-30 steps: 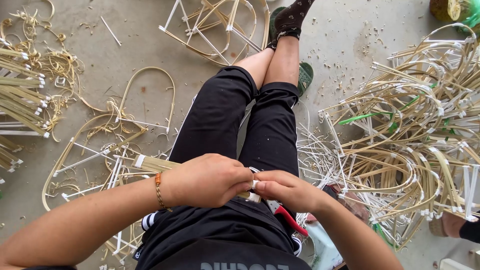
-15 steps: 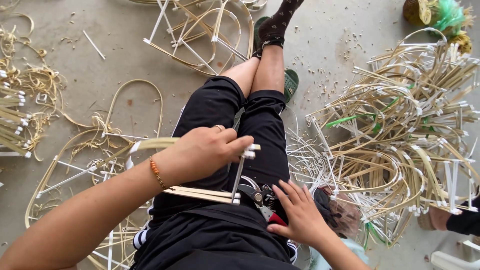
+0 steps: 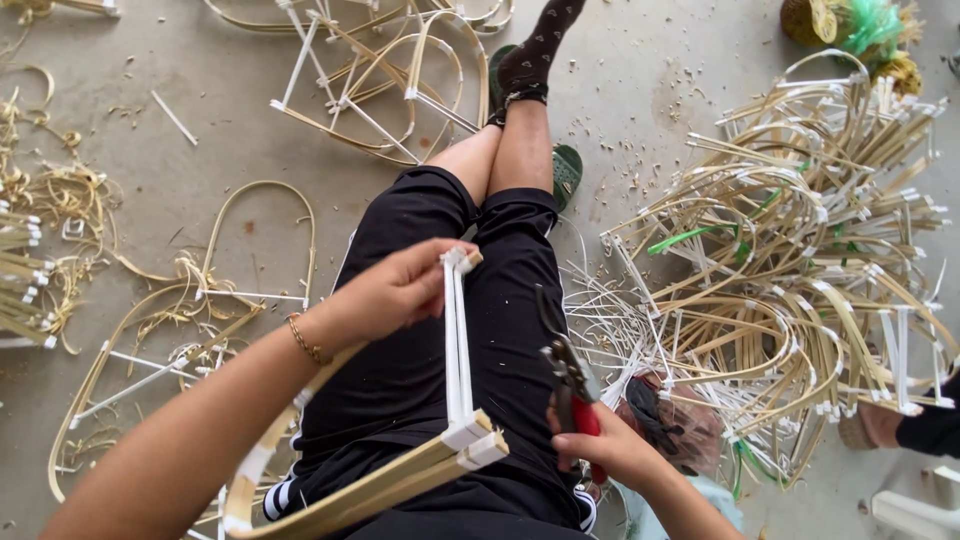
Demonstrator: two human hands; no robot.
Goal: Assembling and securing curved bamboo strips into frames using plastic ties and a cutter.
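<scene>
The frame (image 3: 455, 400) is showing pale tan strips bound with white tape. The pliers (image 3: 572, 385) are showing dark metal jaws and red grips. The shorts (image 3: 420, 330) are looking black, with white stripes at the hem. The sock (image 3: 535, 50) is showing black with small pale dots. The bracelet (image 3: 305, 340) is gleaming gold. The floor (image 3: 200, 60) is looking grey. A green strip (image 3: 685, 238) is lying in the tan-and-white pile (image 3: 800, 290).
</scene>
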